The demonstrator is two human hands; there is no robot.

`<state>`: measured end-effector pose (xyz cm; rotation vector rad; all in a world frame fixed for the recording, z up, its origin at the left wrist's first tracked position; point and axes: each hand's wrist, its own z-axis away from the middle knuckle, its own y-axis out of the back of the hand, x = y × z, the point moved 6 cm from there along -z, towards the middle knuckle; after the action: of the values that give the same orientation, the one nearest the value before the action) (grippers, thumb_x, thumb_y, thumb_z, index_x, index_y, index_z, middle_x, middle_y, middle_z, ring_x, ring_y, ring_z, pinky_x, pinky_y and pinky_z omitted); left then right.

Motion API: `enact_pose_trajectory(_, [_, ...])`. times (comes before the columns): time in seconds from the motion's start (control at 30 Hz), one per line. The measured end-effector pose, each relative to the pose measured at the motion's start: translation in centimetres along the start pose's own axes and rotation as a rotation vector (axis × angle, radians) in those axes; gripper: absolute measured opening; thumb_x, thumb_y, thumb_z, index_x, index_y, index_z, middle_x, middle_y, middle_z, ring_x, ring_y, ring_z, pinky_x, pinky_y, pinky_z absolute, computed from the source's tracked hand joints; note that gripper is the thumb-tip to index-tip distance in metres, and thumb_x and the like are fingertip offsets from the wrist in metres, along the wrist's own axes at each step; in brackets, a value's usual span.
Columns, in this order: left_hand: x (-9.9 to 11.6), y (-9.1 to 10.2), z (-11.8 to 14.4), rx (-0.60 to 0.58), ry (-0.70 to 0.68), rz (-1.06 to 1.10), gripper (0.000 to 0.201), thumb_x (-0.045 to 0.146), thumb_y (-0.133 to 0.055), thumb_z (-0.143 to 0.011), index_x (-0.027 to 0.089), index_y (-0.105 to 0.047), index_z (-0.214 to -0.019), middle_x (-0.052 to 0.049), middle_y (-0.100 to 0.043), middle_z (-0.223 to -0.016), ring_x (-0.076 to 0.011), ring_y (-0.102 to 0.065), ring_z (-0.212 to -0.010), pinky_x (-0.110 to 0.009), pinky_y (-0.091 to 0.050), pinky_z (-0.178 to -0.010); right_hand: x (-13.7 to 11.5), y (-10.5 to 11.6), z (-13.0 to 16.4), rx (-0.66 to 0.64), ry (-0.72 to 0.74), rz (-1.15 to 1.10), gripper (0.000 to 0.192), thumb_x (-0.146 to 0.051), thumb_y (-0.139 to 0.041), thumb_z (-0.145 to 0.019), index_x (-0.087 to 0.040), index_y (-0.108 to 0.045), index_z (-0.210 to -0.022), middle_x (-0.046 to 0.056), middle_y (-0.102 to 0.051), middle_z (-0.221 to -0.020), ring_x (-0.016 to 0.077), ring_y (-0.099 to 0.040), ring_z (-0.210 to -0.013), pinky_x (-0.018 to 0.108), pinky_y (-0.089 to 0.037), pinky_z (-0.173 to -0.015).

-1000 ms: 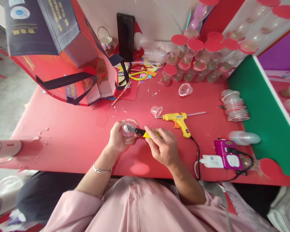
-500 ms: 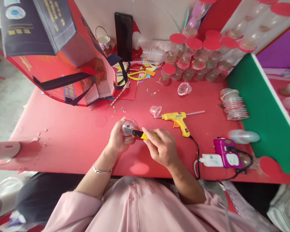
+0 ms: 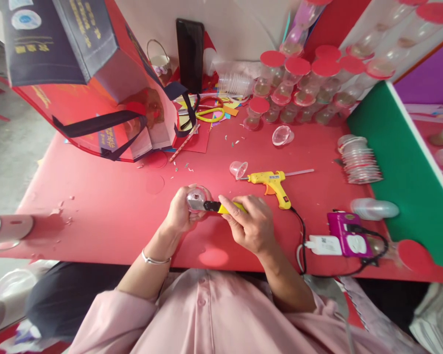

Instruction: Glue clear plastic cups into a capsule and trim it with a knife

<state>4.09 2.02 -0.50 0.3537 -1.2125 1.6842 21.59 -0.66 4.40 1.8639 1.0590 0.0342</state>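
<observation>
My left hand (image 3: 180, 210) is closed around a small clear plastic cup (image 3: 198, 192), its base turned up with a small dark hole in the middle. In my right hand (image 3: 251, 221) is a yellow and black utility knife (image 3: 216, 206), its wide blade lying across the cup's base. Where the blade's edge meets the plastic is too small to make out. Beyond my hands a second clear cup (image 3: 238, 169) lies on its side at the nozzle of a yellow glue gun (image 3: 271, 184). Another clear cup (image 3: 281, 135) lies farther back.
A red bag (image 3: 107, 108) stands at the left rear, near scissors (image 3: 210, 115) and an upright phone (image 3: 190, 56). Red-capped plastic cup pairs (image 3: 295, 73) fill the right rear. Stacked lids (image 3: 360, 160) lean by a green panel (image 3: 402, 172). A purple power adapter (image 3: 349, 233) sits right.
The knife has shifted slightly, its blade now lying flatter and lower over the cup's base. My right hand has moved a little to the right; my left hand keeps its hold.
</observation>
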Motion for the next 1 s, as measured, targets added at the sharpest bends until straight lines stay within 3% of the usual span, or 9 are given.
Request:
enact_pose_trajectory(0.17, [0.1,0.0,0.1,-0.018,0.012,0.011,0.050,0.056,-0.058,-0.091,0.012,-0.070,-0.071,-0.002,-0.049,-0.043,-0.0062,-0.025,-0.033,-0.018,-0.020,-0.035,-0.1,-0.2,0.1,0.001,0.008,0.018,0.046,-0.031,-0.057,-0.109,-0.031,-0.059,-0.155,0.006,-0.072,-0.101,0.0199,-0.062,-0.089,0.036,-0.041,-0.079])
enact_pose_trajectory(0.27, [0.2,0.0,0.4,-0.055,-0.015,0.020,0.052,0.056,-0.055,-0.093,0.011,-0.070,-0.070,-0.003,-0.047,-0.041,-0.0080,-0.028,-0.033,-0.019,-0.021,-0.036,1.3,0.2,0.3,0.023,-0.050,0.099,0.047,-0.033,-0.060,-0.108,-0.033,-0.061,-0.155,0.006,-0.073,-0.101,0.0205,-0.064,-0.089,0.035,-0.043,-0.080])
enact_pose_trajectory(0.37, [0.2,-0.2,0.7,-0.105,-0.065,0.027,0.054,0.056,-0.055,-0.091,0.010,-0.071,-0.068,-0.004,-0.046,-0.041,-0.0098,-0.032,-0.034,-0.020,-0.022,-0.037,3.8,1.9,0.7,0.160,-0.221,0.232,0.049,-0.030,-0.061,-0.107,-0.030,-0.061,-0.156,0.009,-0.074,-0.102,0.0224,-0.065,-0.089,0.035,-0.046,-0.080])
enact_pose_trajectory(0.43, [0.3,-0.1,0.5,-0.086,-0.083,0.037,0.052,0.053,-0.054,-0.092,0.010,-0.071,-0.070,-0.005,-0.048,-0.042,-0.0092,-0.030,-0.034,-0.020,-0.022,-0.037,4.3,2.5,0.8,0.217,-0.239,0.217,0.050,-0.028,-0.061,-0.106,-0.029,-0.061,-0.156,0.010,-0.075,-0.107,0.0240,-0.068,-0.094,0.036,-0.048,-0.084])
enact_pose_trajectory(0.6, [0.2,0.6,-0.1,0.010,-0.047,0.134,0.049,0.051,-0.045,-0.097,0.013,-0.068,-0.075,-0.005,-0.055,-0.049,-0.0090,-0.029,-0.033,-0.020,-0.021,-0.034,2.0,0.6,0.2,0.071,-0.141,0.006,0.047,-0.028,-0.059,-0.107,-0.028,-0.062,-0.154,0.006,-0.076,-0.101,0.0199,-0.068,-0.089,0.034,-0.051,-0.083])
enact_pose_trajectory(0.73, [0.3,0.7,-0.1,0.064,-0.050,0.165,0.040,0.048,-0.049,-0.095,0.015,-0.068,-0.083,-0.003,-0.059,-0.058,-0.0081,-0.032,-0.033,-0.020,-0.024,-0.035,0.1,-0.7,0.1,-0.034,-0.077,-0.049,0.046,-0.029,-0.057,-0.108,-0.028,-0.061,-0.154,0.007,-0.076,-0.103,0.0201,-0.067,-0.090,0.034,-0.050,-0.082])
enact_pose_trajectory(1.0, [-0.1,0.4,-0.2,0.098,-0.047,0.152,0.039,0.050,-0.053,-0.095,0.015,-0.065,-0.082,-0.002,-0.060,-0.061,-0.0070,-0.032,-0.032,-0.019,-0.022,-0.035,-0.4,-0.7,0.1,-0.014,-0.053,-0.026,0.047,-0.030,-0.057,-0.109,-0.028,-0.059,-0.155,0.006,-0.074,-0.100,0.0202,-0.064,-0.087,0.035,-0.046,-0.078])
